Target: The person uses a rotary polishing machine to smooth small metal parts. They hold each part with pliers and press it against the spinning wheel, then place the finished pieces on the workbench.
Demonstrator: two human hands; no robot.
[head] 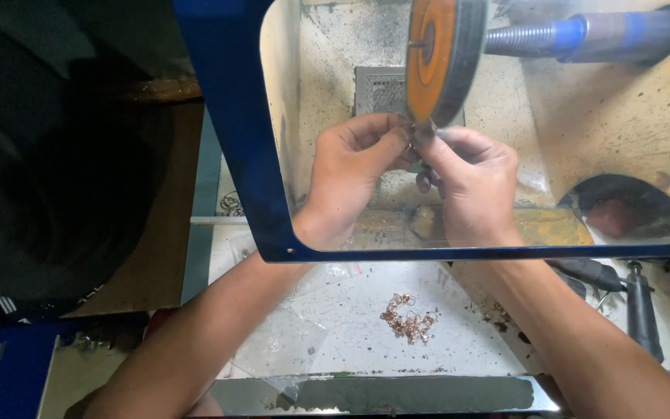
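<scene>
Both forearms reaching up from bench's near edge behind clear shield (350,240). Left hand (350,167) and right hand (471,182) fingertips pinching small ring (412,140) together, against orange wheel's (436,58) lower rim. More rings (409,318) heaped mid-bench.

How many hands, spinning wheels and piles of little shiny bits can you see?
Hands: 2, left hand and right hand, both at the wheel's lower edge
Orange wheel: 1
Pile of small copper-coloured pieces: 1
Total: 4
</scene>
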